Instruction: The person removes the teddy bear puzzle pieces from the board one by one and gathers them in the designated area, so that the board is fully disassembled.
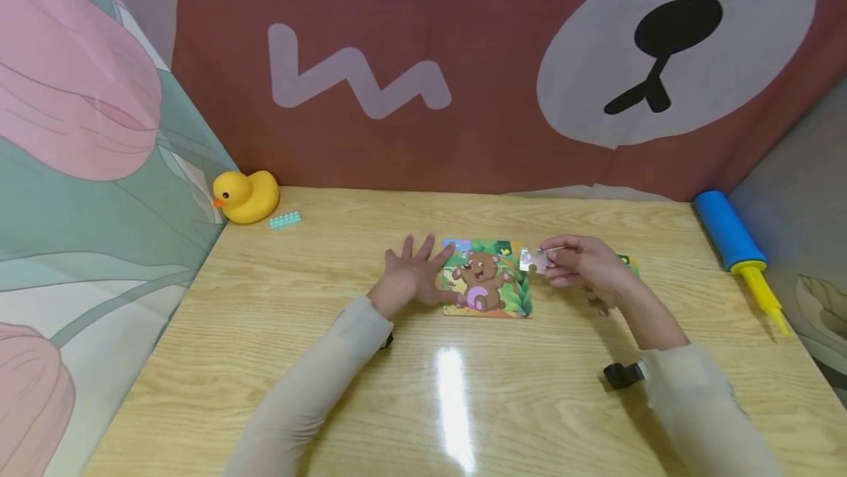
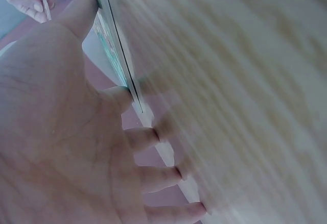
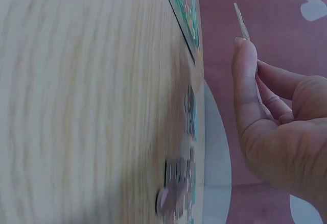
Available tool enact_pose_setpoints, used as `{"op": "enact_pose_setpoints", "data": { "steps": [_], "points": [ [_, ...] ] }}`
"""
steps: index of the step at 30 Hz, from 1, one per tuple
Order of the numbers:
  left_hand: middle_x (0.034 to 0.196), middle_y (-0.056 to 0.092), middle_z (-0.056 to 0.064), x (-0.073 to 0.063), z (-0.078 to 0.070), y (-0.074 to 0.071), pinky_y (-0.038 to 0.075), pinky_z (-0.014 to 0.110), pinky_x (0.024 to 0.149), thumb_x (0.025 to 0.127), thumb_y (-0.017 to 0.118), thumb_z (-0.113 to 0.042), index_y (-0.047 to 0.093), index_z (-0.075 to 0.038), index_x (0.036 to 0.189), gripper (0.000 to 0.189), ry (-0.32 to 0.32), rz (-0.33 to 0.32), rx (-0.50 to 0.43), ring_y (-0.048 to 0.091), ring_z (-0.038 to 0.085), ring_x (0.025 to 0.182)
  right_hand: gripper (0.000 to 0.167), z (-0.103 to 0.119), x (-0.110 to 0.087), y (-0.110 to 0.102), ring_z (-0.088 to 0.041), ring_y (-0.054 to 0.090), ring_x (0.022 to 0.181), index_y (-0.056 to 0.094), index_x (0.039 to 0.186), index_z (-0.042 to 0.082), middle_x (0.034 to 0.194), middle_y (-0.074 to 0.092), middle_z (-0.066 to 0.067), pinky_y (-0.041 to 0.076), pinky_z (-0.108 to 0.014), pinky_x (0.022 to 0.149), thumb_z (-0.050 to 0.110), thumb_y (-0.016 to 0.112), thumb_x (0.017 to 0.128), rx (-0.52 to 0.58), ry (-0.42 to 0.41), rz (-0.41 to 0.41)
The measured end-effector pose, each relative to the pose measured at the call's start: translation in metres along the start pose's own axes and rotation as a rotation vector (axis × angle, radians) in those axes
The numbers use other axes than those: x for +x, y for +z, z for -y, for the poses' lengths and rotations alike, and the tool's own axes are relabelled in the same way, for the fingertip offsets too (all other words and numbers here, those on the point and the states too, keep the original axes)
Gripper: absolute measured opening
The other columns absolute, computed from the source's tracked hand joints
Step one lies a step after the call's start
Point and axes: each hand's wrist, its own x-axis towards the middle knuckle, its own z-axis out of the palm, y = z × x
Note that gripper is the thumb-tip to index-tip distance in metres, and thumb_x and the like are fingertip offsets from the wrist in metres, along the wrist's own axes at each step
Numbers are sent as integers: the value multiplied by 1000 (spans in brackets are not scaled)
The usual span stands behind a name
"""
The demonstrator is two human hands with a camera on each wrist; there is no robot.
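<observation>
A bear-picture puzzle board [image 1: 485,286] lies flat on the table, a brown bear and green leaves printed on it. My left hand [image 1: 412,277] is spread at its left side, the thumb and index finger touching that edge and the other fingertips resting on the wood. Between thumb and fingers, my right hand [image 1: 585,267] pinches a small puzzle piece [image 1: 533,261], held up beside the board's upper right side. The right wrist view shows this piece [image 3: 241,21] edge-on, above the table. Loose puzzle pieces [image 3: 176,185] lie below the right hand, partly hidden by it in the head view.
On the far left stand a yellow rubber duck [image 1: 247,198] and a small turquoise toy block [image 1: 285,220]. A blue and yellow pump [image 1: 734,242] lies along the right edge of the wooden table [image 1: 317,403]. A printed cloth [image 1: 397,146] hangs behind.
</observation>
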Motion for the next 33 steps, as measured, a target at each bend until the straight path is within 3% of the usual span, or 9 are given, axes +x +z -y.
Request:
{"op": "enact_pose_setpoints", "data": {
  "steps": [21,33],
  "points": [
    [173,-7,0,-2,2,1,14,70,122,84,47,-86,-2,-45,161,100,11,-2,-25,-3,42,158,47,-21,-22,-30,-14,74,88,40,146,-11,103,68,0,62,-32,83,16,48,108,-65,79,44],
    [173,-10,0,-1,-1,-2,11,69,122,86,49,-83,-2,-44,161,99,8,13,-38,-6,41,158,42,-27,-24,-36,-14,71,86,44,142,-13,102,68,-10,63,-37,81,10,47,107,-230,70,55]
  ]
}}
